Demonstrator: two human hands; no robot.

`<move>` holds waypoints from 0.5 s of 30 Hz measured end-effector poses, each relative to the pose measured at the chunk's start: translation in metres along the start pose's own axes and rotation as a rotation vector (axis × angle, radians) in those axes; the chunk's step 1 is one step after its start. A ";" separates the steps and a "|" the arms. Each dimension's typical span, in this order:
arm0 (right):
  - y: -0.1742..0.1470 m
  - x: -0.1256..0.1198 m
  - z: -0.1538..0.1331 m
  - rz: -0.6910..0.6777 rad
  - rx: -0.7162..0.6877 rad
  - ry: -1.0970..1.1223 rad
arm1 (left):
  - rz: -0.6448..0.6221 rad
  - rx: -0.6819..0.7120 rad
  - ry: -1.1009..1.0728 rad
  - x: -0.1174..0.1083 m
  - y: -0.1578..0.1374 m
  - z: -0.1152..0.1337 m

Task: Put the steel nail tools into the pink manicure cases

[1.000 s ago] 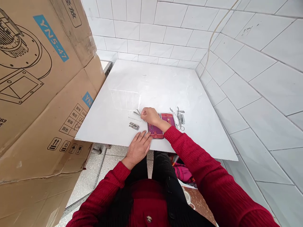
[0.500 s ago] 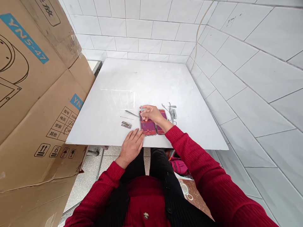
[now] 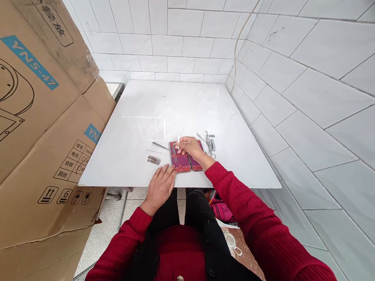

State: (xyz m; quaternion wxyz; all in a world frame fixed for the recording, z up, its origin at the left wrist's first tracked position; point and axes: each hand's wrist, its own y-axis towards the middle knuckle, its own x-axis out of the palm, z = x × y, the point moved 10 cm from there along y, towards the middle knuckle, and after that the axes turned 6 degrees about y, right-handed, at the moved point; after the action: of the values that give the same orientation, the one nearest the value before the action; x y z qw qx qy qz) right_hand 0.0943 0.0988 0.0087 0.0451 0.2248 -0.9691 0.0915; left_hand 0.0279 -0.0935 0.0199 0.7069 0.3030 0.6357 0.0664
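Note:
A manicure case (image 3: 183, 169), red with purple lining, lies open on the white table, with slim metal tools in its left half. My right hand (image 3: 189, 146) is above the case, pinching a thin, pale, flat manicure tool (image 3: 178, 139) upright between thumb and fingers; its exact kind is unclear. My left hand (image 3: 160, 186) lies flat at the table's front edge, fingers stretched out and fingertips by the case's lower left corner. Nail clippers (image 3: 154, 160) rest left of the case, near a long slim metal tool (image 3: 159, 146).
Right of the case is a cluster of metal tools (image 3: 209, 144), including clippers and what look like scissors. The table (image 3: 140, 101) meets tiled walls behind and at right. A large cardboard box (image 3: 58, 128) stands along the left. A pink bag (image 3: 221, 210) is below the table.
My right hand has shifted slightly right over the case with the pale tool, uncovering more slim tools in its left half. My left hand stays at the corner. The camera view has tilted slightly.

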 end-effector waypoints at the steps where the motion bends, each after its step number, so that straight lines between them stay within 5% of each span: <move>1: 0.000 0.000 0.000 -0.004 -0.014 -0.006 | 0.004 0.001 0.003 0.000 0.000 0.000; 15: 0.002 0.005 -0.001 0.009 -0.099 -0.163 | 0.006 0.008 0.033 -0.002 0.001 0.002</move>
State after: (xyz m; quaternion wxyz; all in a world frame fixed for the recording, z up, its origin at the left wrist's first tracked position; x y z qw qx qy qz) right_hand 0.0895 0.0984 0.0099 -0.0234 0.2244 -0.9739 0.0253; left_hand 0.0295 -0.0945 0.0222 0.6949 0.3067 0.6465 0.0708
